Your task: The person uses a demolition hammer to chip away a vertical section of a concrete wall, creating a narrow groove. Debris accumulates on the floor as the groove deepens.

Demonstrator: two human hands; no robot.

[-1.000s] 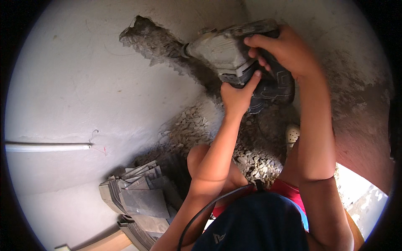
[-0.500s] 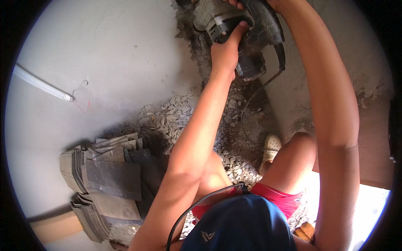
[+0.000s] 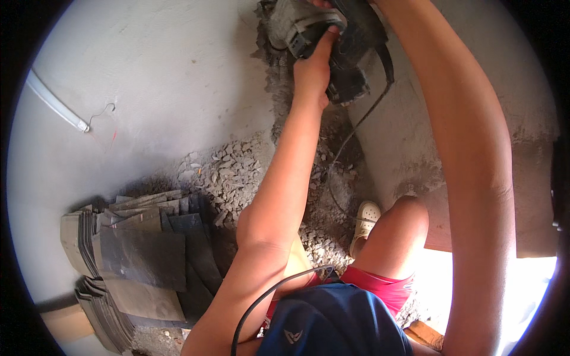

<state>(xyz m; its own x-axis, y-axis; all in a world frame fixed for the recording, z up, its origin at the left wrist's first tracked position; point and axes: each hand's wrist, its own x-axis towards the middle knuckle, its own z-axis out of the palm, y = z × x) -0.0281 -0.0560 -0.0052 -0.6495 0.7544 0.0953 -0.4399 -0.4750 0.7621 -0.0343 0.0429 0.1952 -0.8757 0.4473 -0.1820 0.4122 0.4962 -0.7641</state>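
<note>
A dusty corded power tool (image 3: 350,44), with a pale grey metal front and a black body, is held at the top of the view against a rough, broken strip (image 3: 279,77) in the wall corner. My left hand (image 3: 314,68) is closed round the tool's side, its thumb lying along the black part. My right hand (image 3: 322,3) is mostly cut off by the upper edge; a few curled fingers show on the tool's black handle. A black cord (image 3: 362,121) hangs from the rear of the tool. Its working end is hidden at the wall.
Broken rubble (image 3: 225,172) covers the floor along the wall. Stacked flat grey and dark tiles (image 3: 142,255) stand at lower left. A white conduit (image 3: 56,101) with a loose wire juts from the left wall. The cord runs near my pale clog (image 3: 367,216).
The view has shifted, so the tiles and my leg appear further left. The tool appears slightly higher and further left, with both hands still on it.
</note>
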